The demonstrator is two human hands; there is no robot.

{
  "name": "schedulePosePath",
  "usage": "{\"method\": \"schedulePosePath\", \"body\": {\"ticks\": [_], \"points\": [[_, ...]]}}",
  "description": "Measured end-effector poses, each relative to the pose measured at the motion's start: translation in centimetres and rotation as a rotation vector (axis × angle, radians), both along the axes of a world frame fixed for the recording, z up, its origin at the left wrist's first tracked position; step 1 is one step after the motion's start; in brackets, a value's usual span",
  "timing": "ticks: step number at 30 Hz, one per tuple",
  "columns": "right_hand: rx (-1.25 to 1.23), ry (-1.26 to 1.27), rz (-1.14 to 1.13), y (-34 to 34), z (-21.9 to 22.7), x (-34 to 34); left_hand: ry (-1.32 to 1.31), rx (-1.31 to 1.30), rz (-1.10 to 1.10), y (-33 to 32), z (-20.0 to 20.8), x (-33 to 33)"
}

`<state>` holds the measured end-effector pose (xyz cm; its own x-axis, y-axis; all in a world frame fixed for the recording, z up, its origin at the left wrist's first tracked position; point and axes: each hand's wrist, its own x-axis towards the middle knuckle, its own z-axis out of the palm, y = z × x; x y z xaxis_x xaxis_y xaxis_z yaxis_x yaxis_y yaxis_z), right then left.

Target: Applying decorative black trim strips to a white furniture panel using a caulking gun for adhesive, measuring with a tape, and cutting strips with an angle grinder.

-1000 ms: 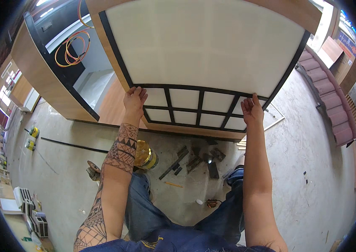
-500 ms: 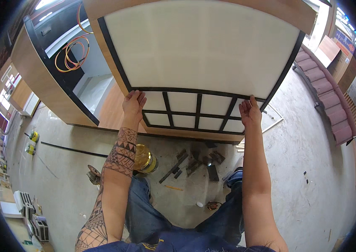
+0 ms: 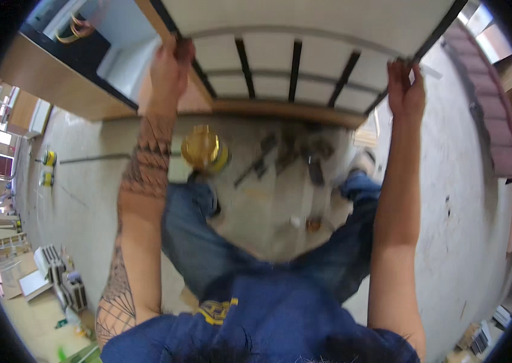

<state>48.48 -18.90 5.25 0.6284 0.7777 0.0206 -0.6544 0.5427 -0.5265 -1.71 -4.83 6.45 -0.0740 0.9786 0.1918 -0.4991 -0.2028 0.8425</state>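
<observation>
Your left hand (image 3: 170, 75) is partly closed, fingers curled at the left end of the long cross strip (image 3: 298, 29); your right hand (image 3: 406, 94) is half open at the other end, fingers bent upward. Blur hides whether either truly pinches it. That strip spans the white panel (image 3: 328, 13) between your hands, above the short black uprights (image 3: 296, 69). To work it well, I'd keep both ends level, press evenly from each side, and check that it sits square against the uprights before bearing down; uneven pressure could skew it. Farther out, to your left, the open cabinet (image 3: 71, 78) has a coil of cable (image 3: 73, 29) at its opening. Below the panel, a gold-topped tin (image 3: 203, 148) stands on the floor, contents unreadable. Two smaller yellow tins (image 3: 48, 158) stand far left; you can't see inside them either.
</observation>
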Motion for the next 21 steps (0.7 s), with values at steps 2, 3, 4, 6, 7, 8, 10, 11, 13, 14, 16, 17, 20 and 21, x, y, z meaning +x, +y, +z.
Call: {"method": "schedulePosePath", "body": {"ticks": [2, 3, 4, 6, 7, 8, 10, 11, 13, 14, 16, 17, 20, 21], "points": [[-0.019, -0.306, 0.025, -2.9, 1.4, -0.9, 0.049, 0.063, 0.078, -2.4, 0.9, 1.9], [-0.057, -0.393, 0.042, -4.0, 1.9, -2.6, 0.066, 0.027, 0.089, -3.2, 0.3, 1.3], [-0.066, -0.437, 0.064, -5.3, 2.3, -4.9, 0.107, 0.104, 0.055, -3.8, -0.2, 0.6], [-0.08, -0.488, 0.076, -6.8, 2.0, -6.8, 0.183, 0.174, 0.065, -6.4, 0.3, 2.4], [-0.062, -0.505, 0.071, -7.1, 1.7, -7.4, 0.185, 0.178, 0.067, -7.9, 0.5, 2.9], [-0.044, -0.525, 0.064, -7.3, 1.3, -7.9, 0.195, 0.163, 0.057, -8.9, 0.4, 3.3], [0.04, -0.547, 0.051, -7.2, 1.6, -8.3, 0.145, 0.135, 0.02, -10.0, 0.9, 2.3], [0.112, -0.567, 0.024, -7.3, 2.1, -8.3, 0.147, 0.149, 0.04, -9.7, 0.4, 1.2], [0.14, -0.492, 0.006, -8.1, 2.8, -7.1, 0.025, 0.12, -0.164, -9.6, -0.2, -0.1], [0.115, -0.485, -0.035, -8.7, 3.0, -6.2, 0.024, 0.119, -0.255, -11.1, -1.0, 0.7], [0.079, -0.435, -0.117, -10.2, 3.7, -6.3, 0.12, 0.037, -0.325, -13.2, -1.2, -0.5], [0.058, -0.399, -0.157, -10.7, 3.7, -6.8, 0.21, -0.053, -0.406, -14.3, -1.5, -1.6], [0.048, -0.45, -0.228, -12.7, 2.6, -0.1, 0.256, -0.27, -0.513, -16.9, -2.7, 1.4], [0.034, -0.451, -0.245, -12.8, 1.9, 1.7, 0.263, -0.271, -0.49, -17.0, -2.8, 1.4]]}}
